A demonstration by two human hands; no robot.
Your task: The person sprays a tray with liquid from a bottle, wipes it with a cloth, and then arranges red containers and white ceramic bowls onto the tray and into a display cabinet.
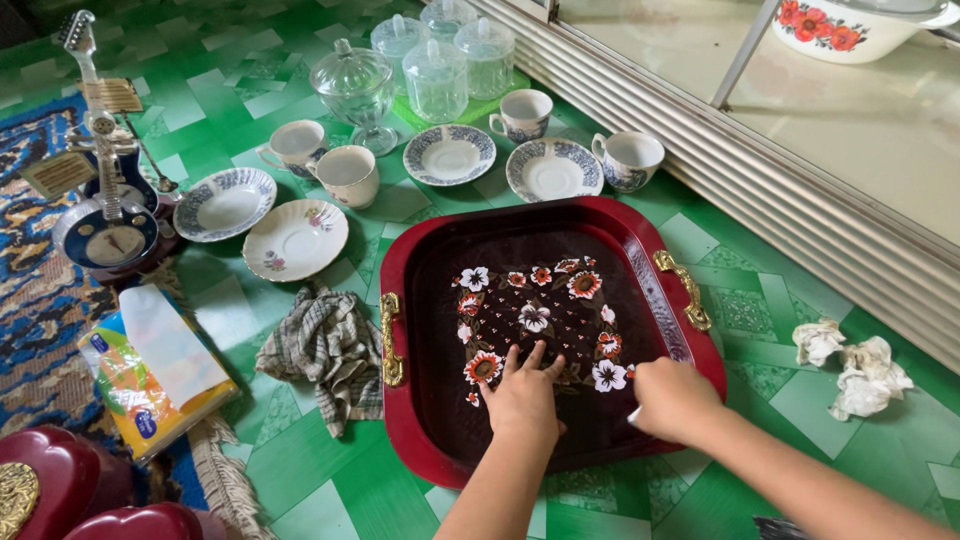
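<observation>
A checked cloth is seen crumpled on the green patterned floor. Beyond it, a floral saucer and a blue-rimmed saucer are laid side by side, with two cups just behind them. Two more blue-rimmed saucers are set further back, each with a blue-patterned cup near it. A glass bowl on a stem and four lidded glass jars are placed at the far edge. A guitar-shaped clock is stood on a rug, a tissue pack beside it. Crumpled tissues are left at the right.
</observation>
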